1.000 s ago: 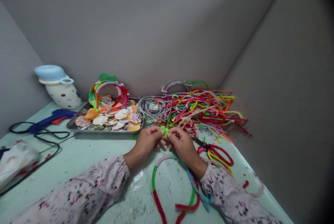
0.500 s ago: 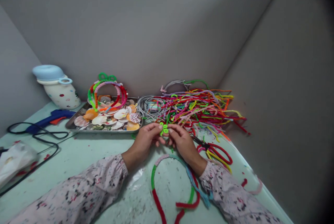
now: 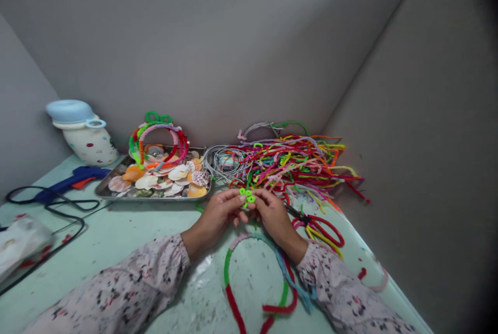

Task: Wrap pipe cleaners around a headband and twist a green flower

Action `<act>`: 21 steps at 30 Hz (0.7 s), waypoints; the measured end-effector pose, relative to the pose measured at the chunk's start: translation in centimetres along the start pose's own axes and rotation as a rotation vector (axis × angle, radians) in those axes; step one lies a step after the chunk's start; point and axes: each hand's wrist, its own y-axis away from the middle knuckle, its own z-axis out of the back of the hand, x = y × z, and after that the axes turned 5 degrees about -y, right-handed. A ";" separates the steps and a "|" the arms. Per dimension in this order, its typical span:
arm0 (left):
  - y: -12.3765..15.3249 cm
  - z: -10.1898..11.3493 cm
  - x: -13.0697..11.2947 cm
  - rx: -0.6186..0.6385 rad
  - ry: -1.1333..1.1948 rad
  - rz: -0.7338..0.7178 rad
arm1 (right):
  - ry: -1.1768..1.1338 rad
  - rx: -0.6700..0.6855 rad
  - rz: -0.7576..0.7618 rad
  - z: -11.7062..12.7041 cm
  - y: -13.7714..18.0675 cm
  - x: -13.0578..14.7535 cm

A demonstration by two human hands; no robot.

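Both hands meet over the pale green table (image 3: 128, 230). My left hand (image 3: 218, 214) and my right hand (image 3: 274, 214) each pinch a small bright green pipe-cleaner shape (image 3: 246, 195) made of little loops, held between the fingertips just above the table. Under my wrists lies a headband (image 3: 233, 292) wrapped in pink, green, red and blue pipe cleaners. A large heap of loose coloured pipe cleaners (image 3: 299, 163) sits right behind my hands.
A metal tray of seashells (image 3: 155, 183) holds wrapped headbands (image 3: 157, 139) at back left. Bare wire hoops (image 3: 221, 160) lie beside it. A blue glue gun (image 3: 73, 178) with a black cord, a dotted white jar (image 3: 87, 134), red-handled scissors (image 3: 322, 227), a plastic bag (image 3: 19, 240). Grey walls close in behind and right.
Both hands stayed together on the green shape, shifting it slightly; the loops now stand a bit more apart above the fingertips. Nothing else moved.
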 end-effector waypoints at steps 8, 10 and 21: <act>-0.5 0.6 0.4 -0.044 -0.013 -0.001 | 0.199 -0.026 0.006 3.3 -0.8 4.8; -0.5 0.6 0.4 -0.030 -0.045 -0.006 | 0.332 0.068 0.032 3.6 -0.5 5.4; -0.3 0.7 0.1 0.069 -0.060 0.040 | 0.071 0.313 -0.102 1.9 -0.3 1.6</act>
